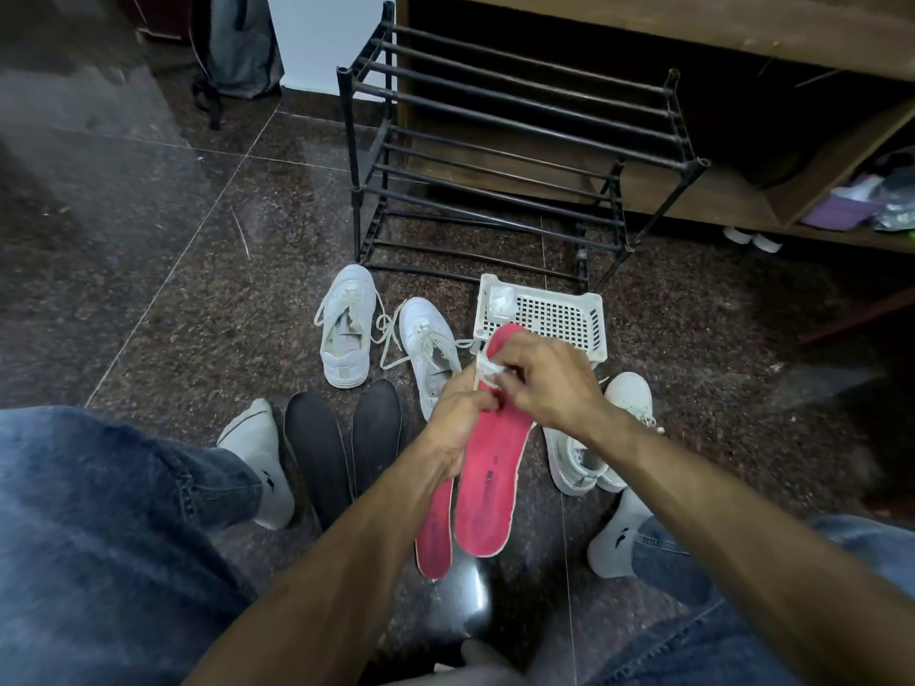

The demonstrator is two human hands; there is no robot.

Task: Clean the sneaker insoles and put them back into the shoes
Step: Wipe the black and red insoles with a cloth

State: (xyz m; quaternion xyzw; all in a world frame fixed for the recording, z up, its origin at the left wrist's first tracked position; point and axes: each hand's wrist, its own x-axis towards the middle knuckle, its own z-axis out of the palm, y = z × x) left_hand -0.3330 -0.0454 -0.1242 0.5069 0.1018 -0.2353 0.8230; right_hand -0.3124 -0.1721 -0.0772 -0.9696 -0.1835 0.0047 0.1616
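Head view, looking down past denim-covered knees onto a polished, speckled dark stone floor [173, 269]. Left hand [458, 423] curled around two pink insoles [490, 467], gripping them together near the middle, long flat foam shapes with pale edges, heels pointing down toward the camera, printed marks faint on the pink. Right hand [544, 383] above, fingers pinched on a small crumpled white wipe [490, 371], pressed to the upper part of the front insole. Two black insoles [341, 448] flat on the floor side by side, matte and dark, just right of a white-socked foot [262, 462]. Two white sneakers [346, 329] beyond them, laces loose and trailing, openings up; the nearer one partly hidden behind the hands. Another white pair [594, 448] under the right forearm, smooth uppers, thick soles. White plastic basket [554, 314] with a perforated grid base, just behind the pink insoles' toe end, something small and pale in its corner, too unclear to name. Black tubular shoe rack [495, 141] farther back, thin round bars in tiers, standing against a brown wooden shelf unit [718, 200].
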